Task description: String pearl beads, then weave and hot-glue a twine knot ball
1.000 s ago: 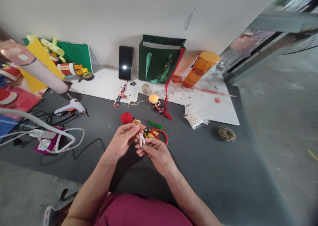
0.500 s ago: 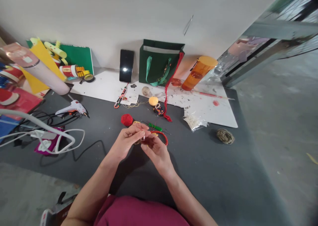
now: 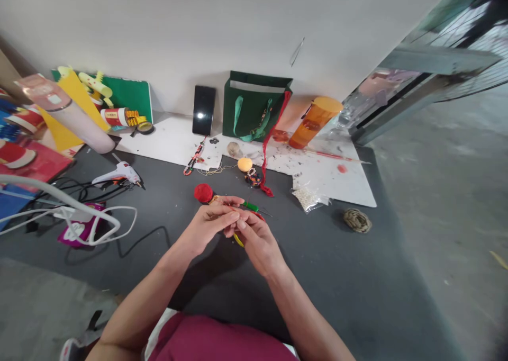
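Yellow shows as a thin curve (image 3: 238, 240) under both hands, the rest of that piece hidden by fingers. Her left hand (image 3: 206, 224) and right hand (image 3: 256, 240) meet fingertip to fingertip, pinching something too small to make out, above the grey mat (image 3: 337, 265), near a red ball (image 3: 203, 192) and green tool (image 3: 251, 206)

A green paper bag (image 3: 256, 107) is standing against the wall beside an orange bottle (image 3: 315, 122), a white glue gun (image 3: 116, 174) lying well left.
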Demonstrator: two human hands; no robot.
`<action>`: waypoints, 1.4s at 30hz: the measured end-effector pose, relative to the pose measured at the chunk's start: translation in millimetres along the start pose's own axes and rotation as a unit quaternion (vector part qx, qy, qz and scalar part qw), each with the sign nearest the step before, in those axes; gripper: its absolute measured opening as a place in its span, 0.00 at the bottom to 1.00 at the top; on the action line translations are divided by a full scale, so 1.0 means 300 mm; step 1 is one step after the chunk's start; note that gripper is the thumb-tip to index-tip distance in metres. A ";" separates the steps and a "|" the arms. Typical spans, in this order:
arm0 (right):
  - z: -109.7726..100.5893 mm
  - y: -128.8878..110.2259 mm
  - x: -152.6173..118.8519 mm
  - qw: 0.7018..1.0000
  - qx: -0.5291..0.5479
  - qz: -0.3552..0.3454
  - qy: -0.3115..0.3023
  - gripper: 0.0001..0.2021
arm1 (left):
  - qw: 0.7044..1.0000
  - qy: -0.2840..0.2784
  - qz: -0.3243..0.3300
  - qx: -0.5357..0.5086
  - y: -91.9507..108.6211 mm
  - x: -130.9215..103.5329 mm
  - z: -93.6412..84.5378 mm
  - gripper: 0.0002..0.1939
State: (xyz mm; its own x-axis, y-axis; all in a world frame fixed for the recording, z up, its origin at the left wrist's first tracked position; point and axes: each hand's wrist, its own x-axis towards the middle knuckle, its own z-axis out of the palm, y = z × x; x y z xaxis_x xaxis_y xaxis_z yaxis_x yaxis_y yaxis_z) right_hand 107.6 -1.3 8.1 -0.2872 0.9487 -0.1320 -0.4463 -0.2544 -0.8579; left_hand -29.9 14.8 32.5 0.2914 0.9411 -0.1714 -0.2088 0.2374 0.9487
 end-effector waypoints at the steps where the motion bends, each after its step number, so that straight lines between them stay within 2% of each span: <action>1: -0.001 -0.001 0.001 1.000 -0.006 0.005 0.002 0.13 | 1.000 0.002 0.000 -0.009 -0.004 0.003 -0.001 0.10; 4: -0.018 -0.019 0.003 0.998 -0.059 0.018 0.003 0.15 | 1.000 0.006 0.004 0.012 0.003 0.003 -0.016 0.13; 6: -0.032 -0.043 0.008 0.994 -0.108 0.033 -0.005 0.15 | 0.996 0.008 -0.010 0.086 0.026 -0.008 -0.032 0.16; 7: -0.038 -0.056 0.010 0.990 -0.138 0.039 -0.010 0.15 | 0.991 0.027 -0.015 0.133 0.041 -0.017 -0.038 0.18; 8: -0.041 -0.070 0.013 0.984 -0.171 0.044 -0.017 0.15 | 0.981 0.068 -0.002 0.182 0.055 -0.027 -0.041 0.17; 10: -0.042 -0.098 0.017 0.966 -0.251 0.042 -0.037 0.12 | 0.962 0.152 0.054 0.223 0.072 -0.043 -0.037 0.15; 11: -0.039 -0.110 0.018 0.953 -0.296 0.031 -0.052 0.11 | 0.964 0.142 0.070 0.213 0.073 -0.047 -0.029 0.15; 12: -0.036 -0.122 0.018 0.937 -0.343 0.015 -0.067 0.09 | 0.974 0.097 0.067 0.193 0.069 -0.048 -0.020 0.17; 14: -0.032 -0.142 0.014 0.894 -0.439 -0.028 -0.084 0.09 | 0.983 -0.033 0.030 0.175 0.052 -0.040 0.002 0.21; 17: -0.039 -0.166 0.002 0.834 -0.540 -0.067 -0.087 0.10 | 0.967 -0.043 0.061 0.245 0.027 -0.020 0.027 0.16; 19: -0.052 -0.177 -0.006 0.815 -0.569 -0.066 -0.091 0.09 | 0.944 -0.041 0.097 0.314 0.016 -0.012 0.039 0.14; 21: -0.069 -0.181 -0.014 0.808 -0.579 -0.056 -0.096 0.09 | 0.918 -0.063 0.123 0.372 0.005 -0.009 0.049 0.15; 23: -0.084 -0.178 -0.018 0.810 -0.577 -0.053 -0.089 0.09 | 0.899 -0.069 0.150 0.406 -0.011 -0.009 0.058 0.15; 26: -0.105 -0.162 -0.020 0.834 -0.543 -0.058 -0.085 0.09 | 0.890 -0.051 0.170 0.420 -0.041 -0.004 0.067 0.13; 31: -0.137 -0.130 -0.018 0.889 -0.453 -0.060 -0.036 0.07 | 0.910 0.019 0.112 0.399 -0.065 0.008 0.068 0.13; 34: -0.151 -0.122 -0.015 0.922 -0.386 -0.037 0.008 0.07 | 0.931 0.042 0.079 0.355 -0.062 0.008 0.070 0.08; 37: -0.162 -0.119 -0.013 0.944 -0.328 -0.019 0.015 0.07 | 0.957 0.024 0.026 0.288 -0.053 0.005 0.071 0.03; 42: -0.185 -0.103 -0.020 0.978 -0.206 -0.005 0.010 0.10 | 0.976 -0.056 -0.098 0.185 -0.051 0.008 0.059 0.09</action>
State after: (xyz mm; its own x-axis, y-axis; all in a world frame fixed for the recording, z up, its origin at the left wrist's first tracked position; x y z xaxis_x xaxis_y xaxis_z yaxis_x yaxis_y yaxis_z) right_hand 170.3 11.3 7.9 -0.2660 0.9554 -0.1281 -0.0678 -0.1511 -0.9862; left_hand -9.5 9.1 22.3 0.3964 0.8496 -0.3479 0.2057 0.2871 0.9355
